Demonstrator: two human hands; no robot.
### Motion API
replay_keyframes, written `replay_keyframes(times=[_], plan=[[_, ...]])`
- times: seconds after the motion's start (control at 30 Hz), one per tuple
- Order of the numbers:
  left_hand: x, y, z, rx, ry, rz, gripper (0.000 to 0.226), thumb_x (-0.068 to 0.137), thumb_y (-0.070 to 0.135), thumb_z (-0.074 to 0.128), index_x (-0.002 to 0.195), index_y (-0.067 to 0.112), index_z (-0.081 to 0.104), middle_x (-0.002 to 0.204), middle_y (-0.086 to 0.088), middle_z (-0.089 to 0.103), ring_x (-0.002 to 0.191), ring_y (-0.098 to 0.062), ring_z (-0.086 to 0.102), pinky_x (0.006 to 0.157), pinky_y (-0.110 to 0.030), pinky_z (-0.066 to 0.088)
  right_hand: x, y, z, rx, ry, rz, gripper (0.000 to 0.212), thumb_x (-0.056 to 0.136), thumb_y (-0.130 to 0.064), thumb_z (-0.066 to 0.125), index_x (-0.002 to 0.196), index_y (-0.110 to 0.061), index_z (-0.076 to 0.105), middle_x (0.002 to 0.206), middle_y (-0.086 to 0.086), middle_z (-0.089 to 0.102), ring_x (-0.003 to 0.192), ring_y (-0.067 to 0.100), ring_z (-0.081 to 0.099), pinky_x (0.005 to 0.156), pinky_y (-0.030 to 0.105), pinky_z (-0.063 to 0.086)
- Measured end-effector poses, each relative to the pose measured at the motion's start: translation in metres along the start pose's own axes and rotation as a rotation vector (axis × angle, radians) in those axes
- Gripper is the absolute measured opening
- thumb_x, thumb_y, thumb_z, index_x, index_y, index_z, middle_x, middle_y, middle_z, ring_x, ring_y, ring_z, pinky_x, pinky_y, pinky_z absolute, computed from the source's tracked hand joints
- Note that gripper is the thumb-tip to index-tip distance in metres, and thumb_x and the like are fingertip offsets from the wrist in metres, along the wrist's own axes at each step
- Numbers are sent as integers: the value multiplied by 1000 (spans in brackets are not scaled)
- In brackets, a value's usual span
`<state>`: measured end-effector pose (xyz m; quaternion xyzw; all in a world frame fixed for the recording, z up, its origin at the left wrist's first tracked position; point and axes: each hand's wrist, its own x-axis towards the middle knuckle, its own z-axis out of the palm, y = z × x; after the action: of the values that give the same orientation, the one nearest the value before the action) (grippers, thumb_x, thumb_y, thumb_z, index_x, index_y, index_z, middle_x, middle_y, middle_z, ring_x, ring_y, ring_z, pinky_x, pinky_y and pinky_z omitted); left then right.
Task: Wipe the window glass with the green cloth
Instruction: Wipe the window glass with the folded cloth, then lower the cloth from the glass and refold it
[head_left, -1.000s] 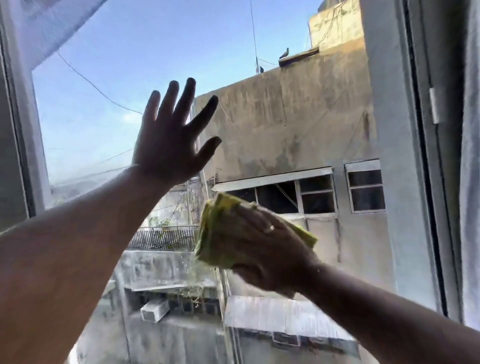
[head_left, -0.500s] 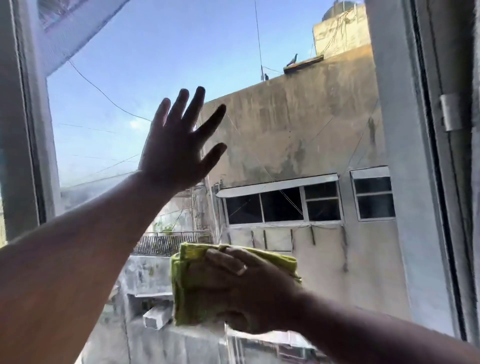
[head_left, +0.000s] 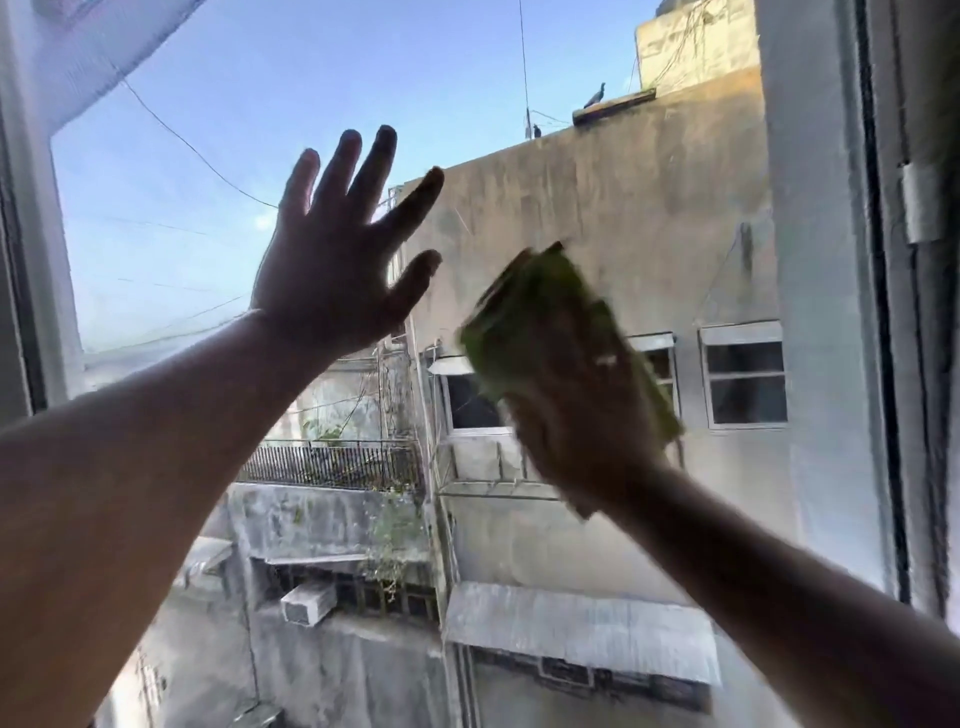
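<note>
The window glass (head_left: 208, 130) fills most of the view, with sky and grey buildings behind it. My left hand (head_left: 332, 270) lies flat against the pane at upper centre-left, fingers spread, holding nothing. My right hand (head_left: 576, 410) presses a folded green cloth (head_left: 519, 317) against the glass right of centre. The cloth sticks out above and to the right of my fingers and is blurred by motion. A ring shows on one finger of my right hand.
The window frame (head_left: 883, 312) runs down the right side, with a small latch (head_left: 922, 202) on it. Another frame post (head_left: 31, 260) stands at the left edge. A white mesh or curtain corner (head_left: 78, 47) hangs at the top left.
My right hand has swept the cloth from low on the pane up and to the right. The left hand has stayed pressed on the glass.
</note>
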<state>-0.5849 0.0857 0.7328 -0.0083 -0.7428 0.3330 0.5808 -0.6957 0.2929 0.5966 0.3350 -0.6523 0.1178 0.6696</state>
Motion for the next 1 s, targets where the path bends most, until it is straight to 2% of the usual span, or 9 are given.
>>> replay_keyframes(times=[0.07,0.13,0.27,0.4,0.53,0.7,0.83,0.9,1.0], plan=[[1,-1,-11,-65,-46,21,67,99,55,25,158,24,27,166,-21,16,153,-42,16,123,-59,12,-39,-97,13,211,-206,-452,46,96,-35,47,142,-32,52,162,7,37,152,35,22,128,55,5],[-7,0,-19,-198,-142,28,65,98,52,29,155,21,34,166,-19,19,153,-42,16,123,-61,11,-52,-127,11,287,-289,-597,49,89,-36,54,137,-29,57,159,7,41,149,35,27,127,48,-4],[-84,-5,-46,-287,-226,48,70,99,61,29,143,11,51,152,-17,47,142,-38,41,115,-58,33,-56,-102,5,447,-137,-496,49,91,-34,53,139,-24,61,153,9,51,143,31,45,124,47,27],[-170,21,-70,-232,-390,104,99,82,83,37,139,3,54,129,-18,62,110,-35,63,91,-47,49,-58,-100,0,425,28,-190,58,96,-60,46,138,-23,59,143,13,60,129,27,49,106,45,41],[-172,56,-64,-303,-510,-154,84,71,53,80,137,9,52,122,-14,64,108,-35,62,93,-48,49,-63,-82,-22,132,-165,54,94,62,-87,59,121,-14,60,115,14,66,96,26,51,74,36,33],[-181,48,-71,-546,-714,-117,30,84,51,60,86,21,61,81,3,62,70,-17,61,68,-36,58,-79,-69,-57,142,-546,135,61,75,-62,73,101,-7,69,103,14,65,90,34,63,81,42,46],[-238,11,-99,-987,-869,-240,16,79,42,68,72,40,54,74,12,59,64,-3,60,58,-15,47,-93,-101,-70,951,-786,373,15,87,-6,71,99,1,64,90,13,67,79,25,66,66,30,54],[-291,-13,-115,-1212,-971,-508,19,75,45,72,81,27,68,76,9,66,70,-3,65,60,-15,51,-105,-144,-73,1507,-844,671,27,86,15,64,106,-1,59,93,11,62,76,11,62,63,18,55],[-405,-41,-142,-1399,-1006,-1047,25,73,39,83,95,29,75,86,8,76,81,-9,74,64,-20,58,-143,-237,-69,1793,-993,1002,32,82,-4,69,107,-20,59,94,3,68,78,14,66,60,32,61]])
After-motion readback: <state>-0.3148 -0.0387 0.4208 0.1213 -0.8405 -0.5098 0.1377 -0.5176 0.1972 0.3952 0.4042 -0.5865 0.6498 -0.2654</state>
